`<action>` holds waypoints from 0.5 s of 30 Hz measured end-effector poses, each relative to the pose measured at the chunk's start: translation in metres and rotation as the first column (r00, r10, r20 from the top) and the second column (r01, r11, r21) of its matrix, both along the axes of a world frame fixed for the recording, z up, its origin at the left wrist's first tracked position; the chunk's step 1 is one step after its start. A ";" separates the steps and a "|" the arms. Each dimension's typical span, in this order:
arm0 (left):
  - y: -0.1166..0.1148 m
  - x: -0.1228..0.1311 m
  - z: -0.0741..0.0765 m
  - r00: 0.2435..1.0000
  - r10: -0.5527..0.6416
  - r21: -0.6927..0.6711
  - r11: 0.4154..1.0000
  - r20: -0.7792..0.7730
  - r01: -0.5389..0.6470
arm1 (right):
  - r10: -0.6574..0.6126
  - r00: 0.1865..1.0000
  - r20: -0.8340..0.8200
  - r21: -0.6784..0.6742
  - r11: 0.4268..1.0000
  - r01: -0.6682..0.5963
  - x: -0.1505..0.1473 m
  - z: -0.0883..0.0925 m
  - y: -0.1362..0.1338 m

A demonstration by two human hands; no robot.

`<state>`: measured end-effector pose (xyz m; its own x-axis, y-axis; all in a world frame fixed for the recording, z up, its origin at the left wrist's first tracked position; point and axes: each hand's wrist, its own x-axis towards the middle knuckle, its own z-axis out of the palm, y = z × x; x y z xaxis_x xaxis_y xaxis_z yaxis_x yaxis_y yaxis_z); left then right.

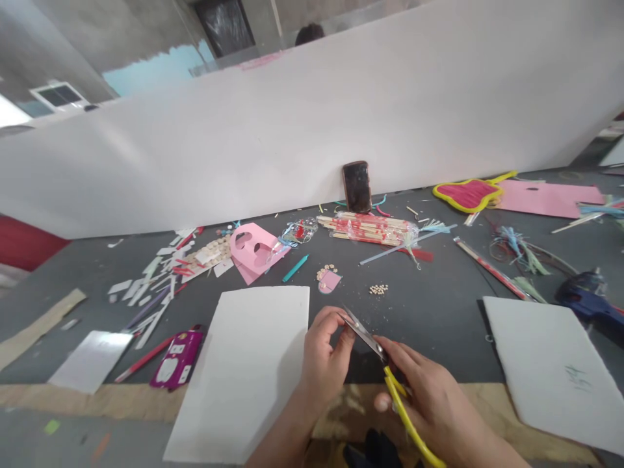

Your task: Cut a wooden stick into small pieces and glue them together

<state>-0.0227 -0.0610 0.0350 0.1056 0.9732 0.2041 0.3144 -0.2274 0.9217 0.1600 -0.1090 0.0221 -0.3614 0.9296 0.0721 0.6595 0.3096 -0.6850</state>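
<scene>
- The silver metal scissors with yellow handles (375, 346) sit in the right hand (431, 393), its fingers curled around them.
- They slant, tips pointing forward and left, right up to the left hand (322, 356).
- The left hand's thumb and finger bend close together there; I cannot tell if they pinch anything.

Right hand (431, 390) grips yellow-handled scissors (364, 333), blades at left hand (322, 354); white board (244, 370) alongside.
</scene>
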 end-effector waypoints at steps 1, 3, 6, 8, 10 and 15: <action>0.000 0.000 0.001 1.000 -0.004 -0.006 1.000 -0.006 0.004 | 0.001 1.000 0.013 -0.002 1.000 -0.001 0.000 -0.001 0.000; 0.001 0.001 0.002 1.000 -0.008 -0.017 1.000 -0.011 0.007 | 0.000 1.000 0.032 0.009 1.000 0.000 0.000 -0.003 0.000; 0.001 0.003 0.003 1.000 -0.006 -0.030 1.000 0.001 0.006 | 0.001 1.000 0.030 0.038 0.999 -0.002 -0.001 -0.005 -0.001; 0.000 0.004 0.002 1.000 0.003 -0.033 0.999 0.006 -0.002 | 0.001 1.000 0.030 0.040 0.999 -0.003 -0.002 -0.005 -0.001; -0.001 0.005 0.001 1.000 0.007 -0.037 0.999 0.013 -0.007 | -0.004 0.999 0.041 0.027 1.000 0.003 -0.002 -0.004 -0.001; 0.000 0.004 -0.003 1.000 -0.008 -0.037 0.999 0.028 0.009 | -0.035 0.999 0.007 -0.028 0.999 0.036 -0.002 0.000 0.001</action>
<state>-0.0190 -0.0613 0.0318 0.1083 0.9793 0.1708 0.2868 -0.1953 0.9379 0.1578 -0.1081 0.0225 -0.3285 0.9435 0.0437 0.6743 0.2667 -0.6886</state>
